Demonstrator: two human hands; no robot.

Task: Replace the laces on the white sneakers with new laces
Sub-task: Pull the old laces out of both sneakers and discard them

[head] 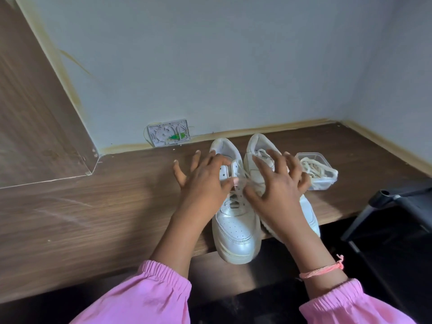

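Two white sneakers stand side by side on the wooden desk (105, 206), their toes hanging over its front edge. The left sneaker (236, 232) still carries its white lace (235, 197). My left hand (205, 183) hovers over its upper eyelets with fingers spread and the thumb tip touching the lace. My right hand (278, 185) is spread over the right sneaker (257, 148), its thumb down beside the same lace crossing. No finger plainly pinches anything. To the right, a clear plastic tub (326, 183) holds a bundle of cream laces (311, 167).
A white wall plate (168, 135) with a green part sits where the desk meets the back wall. A wooden side panel (35, 125) rises at the left. A black chair (402, 206) stands at the right, close to the desk edge.
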